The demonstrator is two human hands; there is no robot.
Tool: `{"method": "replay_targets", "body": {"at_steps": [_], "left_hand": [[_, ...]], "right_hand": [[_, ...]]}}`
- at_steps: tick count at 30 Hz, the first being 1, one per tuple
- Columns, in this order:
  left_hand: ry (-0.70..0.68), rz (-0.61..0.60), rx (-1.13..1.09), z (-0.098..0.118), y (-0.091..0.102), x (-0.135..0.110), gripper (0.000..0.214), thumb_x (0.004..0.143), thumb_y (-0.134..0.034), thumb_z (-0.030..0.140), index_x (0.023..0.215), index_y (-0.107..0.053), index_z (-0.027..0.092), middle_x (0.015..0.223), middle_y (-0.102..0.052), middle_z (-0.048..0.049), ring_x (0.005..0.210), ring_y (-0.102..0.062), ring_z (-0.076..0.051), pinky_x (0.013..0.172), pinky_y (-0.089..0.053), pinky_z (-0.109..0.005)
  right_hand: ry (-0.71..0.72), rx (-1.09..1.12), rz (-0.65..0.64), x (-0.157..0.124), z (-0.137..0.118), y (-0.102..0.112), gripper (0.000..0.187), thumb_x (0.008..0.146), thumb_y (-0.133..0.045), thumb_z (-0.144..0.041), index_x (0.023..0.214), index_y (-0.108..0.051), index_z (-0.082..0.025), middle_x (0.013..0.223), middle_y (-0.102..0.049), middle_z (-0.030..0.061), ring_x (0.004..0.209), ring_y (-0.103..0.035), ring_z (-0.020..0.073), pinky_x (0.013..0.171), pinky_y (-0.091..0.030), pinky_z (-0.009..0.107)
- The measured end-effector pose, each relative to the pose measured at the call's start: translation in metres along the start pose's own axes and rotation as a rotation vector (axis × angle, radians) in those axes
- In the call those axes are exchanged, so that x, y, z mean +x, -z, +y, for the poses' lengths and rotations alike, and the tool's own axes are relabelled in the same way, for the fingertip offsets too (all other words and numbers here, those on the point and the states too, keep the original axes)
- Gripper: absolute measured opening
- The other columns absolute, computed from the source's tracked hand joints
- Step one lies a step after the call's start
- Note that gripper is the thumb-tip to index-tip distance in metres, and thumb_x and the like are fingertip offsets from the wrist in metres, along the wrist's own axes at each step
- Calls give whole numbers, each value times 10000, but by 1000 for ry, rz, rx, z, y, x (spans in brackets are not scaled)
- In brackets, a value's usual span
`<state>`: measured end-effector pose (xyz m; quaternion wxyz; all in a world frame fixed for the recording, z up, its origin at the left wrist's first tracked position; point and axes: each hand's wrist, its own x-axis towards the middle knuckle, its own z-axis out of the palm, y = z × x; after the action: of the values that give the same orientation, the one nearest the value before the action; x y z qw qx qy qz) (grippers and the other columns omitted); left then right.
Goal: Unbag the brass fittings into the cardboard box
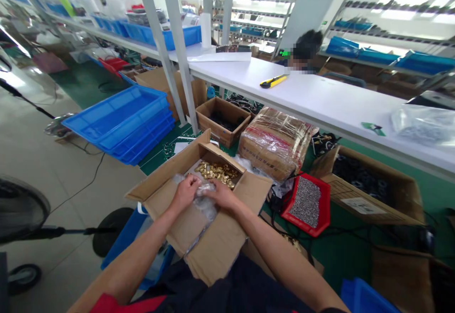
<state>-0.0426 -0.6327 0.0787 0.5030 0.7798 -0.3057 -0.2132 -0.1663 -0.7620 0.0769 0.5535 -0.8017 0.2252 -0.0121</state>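
An open cardboard box (216,251) rests in front of me with its flaps spread. Inside it lies a heap of small gold-coloured metal parts (217,172). A clear plastic bag (206,204) is bunched at the box's near side. My left hand (185,192) is closed on the bag's left part. My right hand (222,194) grips the bag from the right, fingers curled. Both hands meet just in front of the gold parts.
Stacked blue trays (121,123) sit on the floor to the left. A taped parcel (275,142), a red tray of small grey parts (307,204) and more cardboard boxes (369,194) lie to the right. A long white bench (320,100) carries a yellow utility knife (273,81); another person sits behind it.
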Motion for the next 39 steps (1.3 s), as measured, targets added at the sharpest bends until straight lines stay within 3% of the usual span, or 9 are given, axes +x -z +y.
{"method": "replay_targets", "body": {"at_steps": [6,15,17,19,22,27,32,36,39], "left_hand": [[157,179,-428,4,-7,-3,314,788,-578,472,814,-540,161,574,-487,47,516,-460,-99,527,-382,-215],[196,263,-380,4,17,4,371,655,-716,415,891,-572,167,626,-569,15,541,-544,-130,496,-423,-220],[229,182,-457,21,17,-2,437,676,-715,457,971,-578,165,690,-600,-6,561,-559,-133,495,-445,-227],[304,-42,-668,40,13,-10,494,763,-599,579,1018,-579,156,746,-622,-41,589,-583,-151,499,-491,-263],[302,-250,-897,61,5,-17,508,804,-545,599,1046,-587,153,809,-635,-64,630,-604,-169,488,-522,-287],[205,-156,-644,59,4,-11,490,747,-676,468,1116,-604,154,915,-643,-56,669,-596,-149,493,-499,-239],[-8,-140,-270,54,8,-1,510,727,-695,364,1181,-605,149,810,-661,-23,608,-571,-129,609,-493,-254],[-114,-63,-6,57,7,9,369,701,-696,308,1045,-670,175,836,-691,-26,701,-607,-157,661,-479,-256],[-148,-201,48,56,9,16,330,714,-680,329,1013,-698,190,848,-709,-29,696,-626,-164,662,-486,-263]], "right_hand": [[-10,183,111,11,3,6,371,631,-715,-390,905,-633,-154,786,-659,6,688,-565,154,633,-444,260],[116,351,390,-6,-44,56,333,704,-679,-389,943,-643,-161,841,-665,26,700,-561,150,644,-444,262],[158,410,401,-11,-51,50,279,724,-668,-371,917,-625,-173,795,-654,14,672,-557,145,632,-441,261],[221,442,393,-16,-54,37,193,754,-639,-322,886,-612,-186,778,-646,13,692,-574,155,657,-456,274],[394,288,358,-21,-53,18,77,768,-568,-188,811,-632,-197,930,-653,40,903,-596,180,829,-459,312],[453,15,270,-26,-44,22,199,712,-481,-61,745,-621,-199,988,-635,32,972,-575,172,889,-438,323],[342,43,183,-26,-46,38,527,700,-611,-130,1211,-520,-221,1107,-632,41,1018,-586,191,940,-449,356],[340,133,145,-11,-41,38,469,806,-626,-326,1257,-537,-234,1232,-605,54,1107,-566,198,1004,-425,371],[289,185,145,3,-30,39,505,763,-685,-351,1235,-563,-217,1154,-647,53,1019,-601,196,942,-465,365]]}}
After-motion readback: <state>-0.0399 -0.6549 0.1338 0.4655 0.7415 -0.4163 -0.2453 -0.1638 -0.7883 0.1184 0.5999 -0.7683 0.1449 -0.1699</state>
